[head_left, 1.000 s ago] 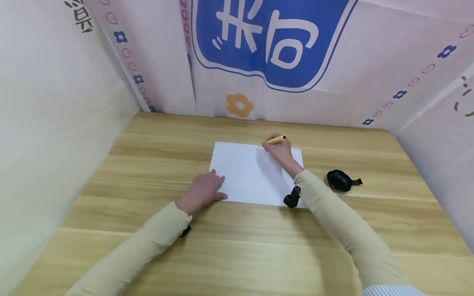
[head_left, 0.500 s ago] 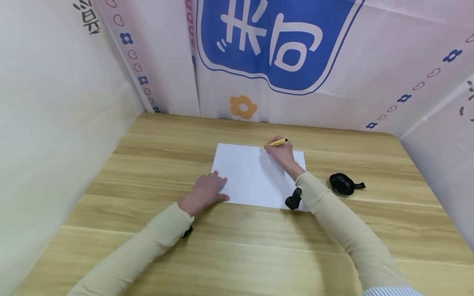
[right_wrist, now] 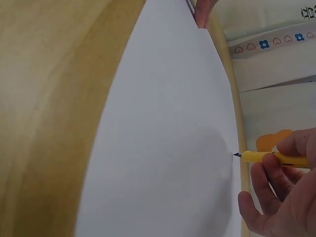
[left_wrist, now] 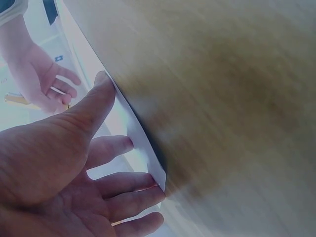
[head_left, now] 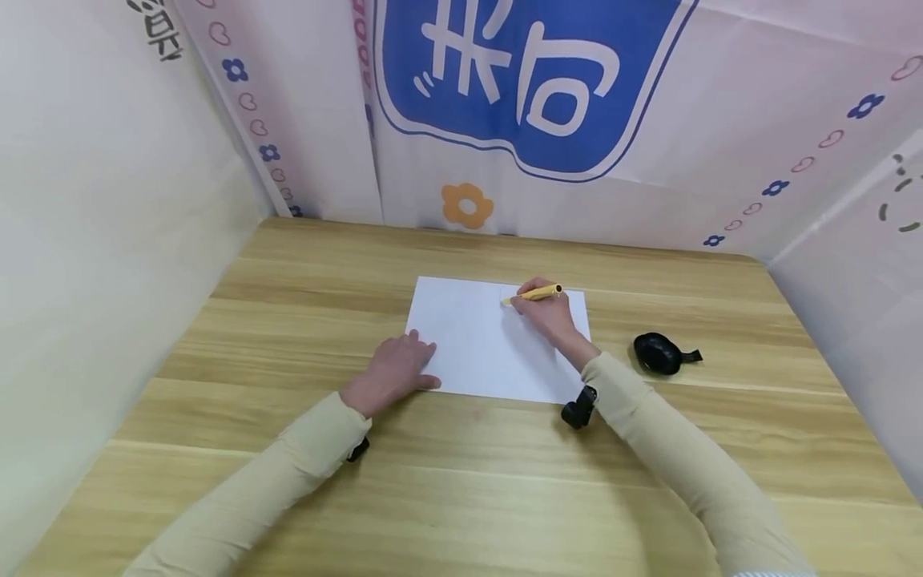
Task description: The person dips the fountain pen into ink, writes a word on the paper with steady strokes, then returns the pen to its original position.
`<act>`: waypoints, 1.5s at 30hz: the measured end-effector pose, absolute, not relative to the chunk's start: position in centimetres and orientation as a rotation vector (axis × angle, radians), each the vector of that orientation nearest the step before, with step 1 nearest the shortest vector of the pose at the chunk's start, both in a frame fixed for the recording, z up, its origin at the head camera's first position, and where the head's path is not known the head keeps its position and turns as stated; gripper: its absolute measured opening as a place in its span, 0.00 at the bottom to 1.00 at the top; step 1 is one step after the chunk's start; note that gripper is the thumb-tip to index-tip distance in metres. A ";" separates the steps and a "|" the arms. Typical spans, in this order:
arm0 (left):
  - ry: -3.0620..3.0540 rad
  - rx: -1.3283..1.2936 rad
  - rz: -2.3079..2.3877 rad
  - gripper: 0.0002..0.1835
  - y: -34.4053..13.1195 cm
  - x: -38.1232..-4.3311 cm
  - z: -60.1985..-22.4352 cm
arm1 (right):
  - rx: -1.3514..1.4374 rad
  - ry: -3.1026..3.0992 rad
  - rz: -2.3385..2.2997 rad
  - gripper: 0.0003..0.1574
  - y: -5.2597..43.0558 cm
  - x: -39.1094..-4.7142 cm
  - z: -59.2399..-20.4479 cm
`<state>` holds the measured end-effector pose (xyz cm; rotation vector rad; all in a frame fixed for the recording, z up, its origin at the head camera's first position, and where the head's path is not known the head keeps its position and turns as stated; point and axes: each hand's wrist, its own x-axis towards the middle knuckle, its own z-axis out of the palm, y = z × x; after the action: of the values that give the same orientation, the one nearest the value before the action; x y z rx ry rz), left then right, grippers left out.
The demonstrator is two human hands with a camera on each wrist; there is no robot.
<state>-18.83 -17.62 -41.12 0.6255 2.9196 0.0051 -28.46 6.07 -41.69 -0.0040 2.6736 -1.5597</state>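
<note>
A white sheet of paper (head_left: 469, 340) lies on the wooden table. Over its upper right part, my right hand (head_left: 550, 312) pinches a yellow fountain pen (head_left: 539, 293), its tip at the paper. The pen's dark nib (right_wrist: 237, 155) shows in the right wrist view. A faint thin line appears just above the tip in the head view. My left hand (head_left: 392, 370) rests with spread fingers on the sheet's lower left edge. In the left wrist view the left hand (left_wrist: 74, 158) has its thumb and fingertips along the paper's edge, which lifts slightly there.
A small black pan-shaped object (head_left: 658, 353) with a short handle sits right of the paper, near the right forearm. Printed white sheeting (head_left: 324, 144) walls the back and sides of the table (head_left: 461, 497). Black cameras are strapped to both wrists.
My right hand has moved the pen tip from the sheet's top edge a short way down the page, towards me. The left hand has stayed on the paper. The head view shifts slightly.
</note>
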 end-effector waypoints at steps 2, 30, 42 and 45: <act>2.920 0.629 -0.002 0.28 -17.7 -18.9 -41.1 | -0.015 2.676 -1.551 0.09 6.1 -28.0 -41.7; 2.929 0.659 -0.084 0.32 -17.6 -19.0 -41.1 | -0.377 2.592 -1.547 0.04 4.6 -20.9 -42.4; 2.933 0.640 -0.071 0.30 -17.5 -19.0 -41.2 | -0.487 2.570 -1.498 0.03 3.5 -19.1 -42.4; 2.927 0.634 -0.064 0.30 -17.4 -19.0 -41.2 | -0.500 2.584 -1.496 0.03 3.4 -18.9 -42.4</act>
<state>-19.04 -17.45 -41.20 0.6336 2.9266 -0.0645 -18.95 3.39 -42.40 -0.4997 2.5836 -1.4960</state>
